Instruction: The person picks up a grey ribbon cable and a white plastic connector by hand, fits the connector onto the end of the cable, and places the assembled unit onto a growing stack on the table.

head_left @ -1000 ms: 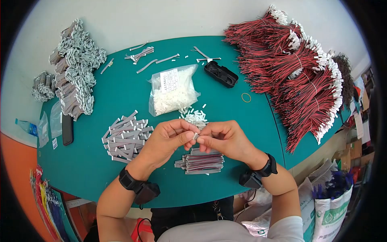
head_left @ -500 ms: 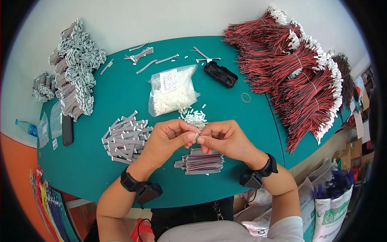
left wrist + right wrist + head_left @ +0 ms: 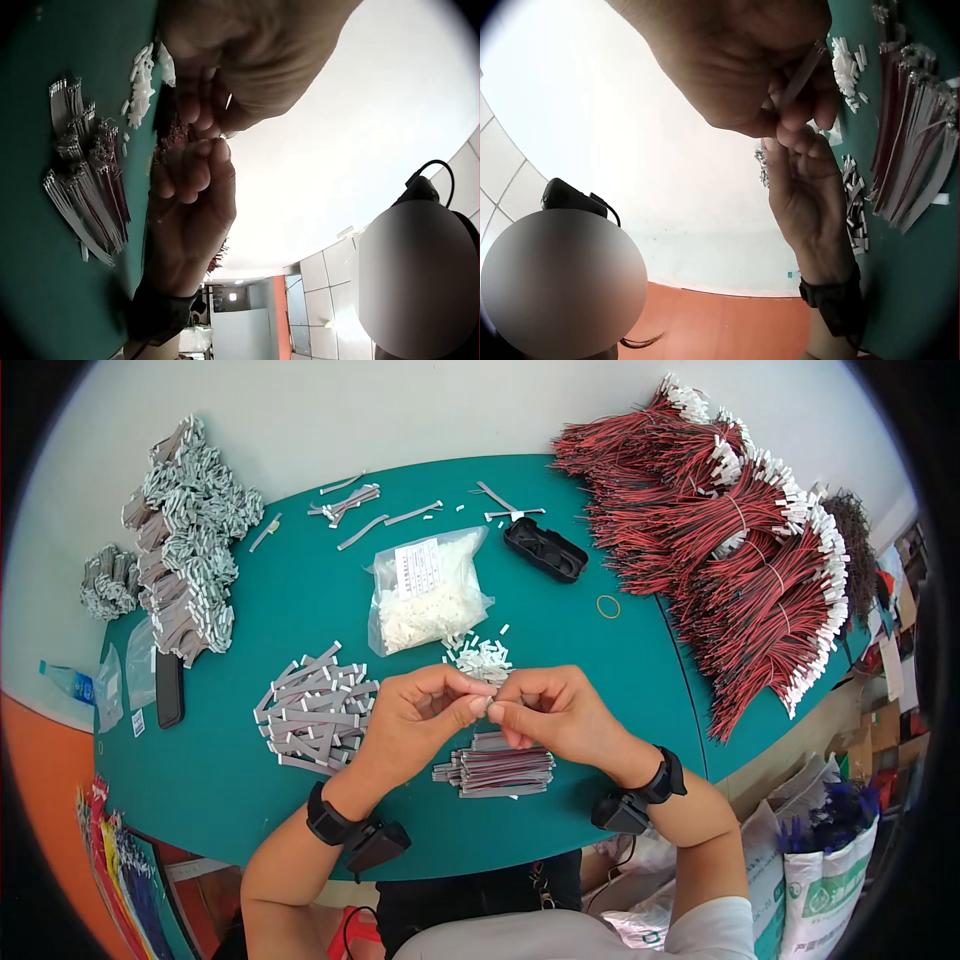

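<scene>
Both hands meet over the table, fingertips touching. The left hand [image 3: 418,718] and the right hand [image 3: 560,710] pinch a small connector [image 3: 488,702] between thumbs and forefingers, mostly covered by the fingertips. In the right wrist view a short grey ribbon cable [image 3: 802,76] runs up through the right hand [image 3: 742,67]. Just beyond the fingers lies a heap of loose white connectors [image 3: 482,660]; below them is a stack of grey and dark red ribbon cables [image 3: 505,768]. Grey cables with white ends [image 3: 315,710] are spread left of the left hand.
A clear bag of white connectors [image 3: 430,595] lies behind the hands, with an open black case [image 3: 545,550] and a rubber band [image 3: 608,607] to its right. Red-black wire bundles [image 3: 740,540] fill the right side; grey cable bundles [image 3: 190,530] and a black case [image 3: 170,688] stand left.
The left forearm has shifted slightly right, and the connector is now more covered by the fingertips. The head view has moved slightly; the things on the table lie as before.
</scene>
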{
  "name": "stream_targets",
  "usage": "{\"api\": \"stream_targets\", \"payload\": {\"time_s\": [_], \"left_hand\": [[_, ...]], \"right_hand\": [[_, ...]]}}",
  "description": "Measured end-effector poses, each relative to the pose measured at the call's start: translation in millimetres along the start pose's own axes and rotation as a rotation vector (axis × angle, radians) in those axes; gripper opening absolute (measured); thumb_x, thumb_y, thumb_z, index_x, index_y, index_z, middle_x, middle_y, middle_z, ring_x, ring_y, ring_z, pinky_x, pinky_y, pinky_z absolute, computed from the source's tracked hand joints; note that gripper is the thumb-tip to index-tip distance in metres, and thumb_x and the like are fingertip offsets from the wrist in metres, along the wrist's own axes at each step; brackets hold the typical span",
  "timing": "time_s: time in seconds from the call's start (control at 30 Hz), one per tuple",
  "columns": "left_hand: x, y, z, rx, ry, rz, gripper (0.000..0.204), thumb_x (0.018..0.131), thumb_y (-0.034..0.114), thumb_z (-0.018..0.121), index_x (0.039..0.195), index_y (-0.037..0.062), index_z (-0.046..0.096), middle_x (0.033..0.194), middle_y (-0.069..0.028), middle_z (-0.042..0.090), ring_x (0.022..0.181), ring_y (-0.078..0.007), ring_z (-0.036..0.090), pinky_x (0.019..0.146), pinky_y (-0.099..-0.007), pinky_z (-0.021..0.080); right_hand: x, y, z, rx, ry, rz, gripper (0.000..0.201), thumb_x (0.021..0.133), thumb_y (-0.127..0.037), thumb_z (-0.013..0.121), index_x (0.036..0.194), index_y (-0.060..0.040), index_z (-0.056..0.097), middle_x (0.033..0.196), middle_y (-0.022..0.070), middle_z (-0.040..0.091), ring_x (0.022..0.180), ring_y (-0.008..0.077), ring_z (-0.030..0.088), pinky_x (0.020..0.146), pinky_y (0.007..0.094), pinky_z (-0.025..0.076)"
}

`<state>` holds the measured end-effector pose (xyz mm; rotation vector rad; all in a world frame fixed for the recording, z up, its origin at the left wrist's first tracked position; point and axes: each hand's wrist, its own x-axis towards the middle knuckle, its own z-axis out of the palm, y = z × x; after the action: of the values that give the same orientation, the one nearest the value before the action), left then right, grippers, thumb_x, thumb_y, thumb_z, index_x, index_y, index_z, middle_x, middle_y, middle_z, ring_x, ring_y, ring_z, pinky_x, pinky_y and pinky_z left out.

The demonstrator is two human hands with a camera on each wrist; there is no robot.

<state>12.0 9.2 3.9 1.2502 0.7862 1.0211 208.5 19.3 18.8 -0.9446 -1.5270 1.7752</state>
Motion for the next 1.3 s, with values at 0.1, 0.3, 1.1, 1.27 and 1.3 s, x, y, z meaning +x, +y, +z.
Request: {"api": "stream_targets", "payload": {"time_s": [0.1, 0.3, 1.1, 1.27, 1.3], "left_hand": [[0, 0, 0, -0.021, 0.006, -0.019, 0.013, 0.087, 0.006, 0.061, 0.097, -0.0034, 0.062, 0.093, -0.0074, 0.064, 0.085, -0.0097, 0.059, 0.076, -0.0240, 0.048], [-1, 3, 7, 0.019, 0.069, 0.046, 0.010, 0.085, 0.001, 0.061, 0.094, -0.0026, 0.063, 0.088, -0.0057, 0.063, 0.081, -0.0088, 0.058, 0.072, -0.0222, 0.047], [0, 0, -1, 0.478, -0.070, 0.084, 0.026, 0.098, 0.024, 0.042, 0.085, 0.0019, 0.046, 0.064, -0.0049, 0.040, 0.058, -0.0126, 0.035, 0.053, -0.0270, 0.033], [0, 1, -1, 0.486, -0.101, 0.073, 0.026, 0.098, 0.023, 0.043, 0.081, 0.0031, 0.046, 0.067, 0.0000, 0.040, 0.062, -0.0069, 0.036, 0.055, -0.0232, 0.033], [-1, 1, 0, 0.483, -0.102, 0.064, 0.027, 0.097, 0.024, 0.043, 0.080, 0.0031, 0.046, 0.067, 0.0000, 0.040, 0.062, -0.0070, 0.036, 0.055, -0.0232, 0.033]], "right_hand": [[0, -1, 1, -0.001, 0.005, -0.012, 0.017, 0.090, -0.016, 0.058, 0.079, -0.0027, 0.059, 0.061, -0.0028, 0.054, 0.054, 0.0013, 0.047, 0.047, 0.0171, 0.036], [0, 3, 5, -0.005, 0.052, -0.086, 0.019, 0.091, -0.014, 0.056, 0.076, -0.0026, 0.057, 0.058, -0.0041, 0.050, 0.051, 0.0004, 0.040, 0.044, 0.0189, 0.030], [1, 10, 6, -0.131, 0.089, -0.170, 0.012, 0.089, -0.010, 0.057, 0.082, -0.0006, 0.059, 0.060, -0.0050, 0.046, 0.056, 0.0018, 0.036, 0.047, 0.0211, 0.029], [-2, 2, 3, -0.128, -0.013, 0.006, 0.017, 0.091, -0.014, 0.055, 0.081, -0.0008, 0.059, 0.060, -0.0029, 0.049, 0.056, 0.0025, 0.040, 0.048, 0.0213, 0.032], [-2, 2, 3, -0.130, -0.026, 0.001, 0.018, 0.091, -0.014, 0.055, 0.081, -0.0008, 0.058, 0.060, -0.0026, 0.050, 0.055, 0.0027, 0.040, 0.048, 0.0213, 0.033]]}}
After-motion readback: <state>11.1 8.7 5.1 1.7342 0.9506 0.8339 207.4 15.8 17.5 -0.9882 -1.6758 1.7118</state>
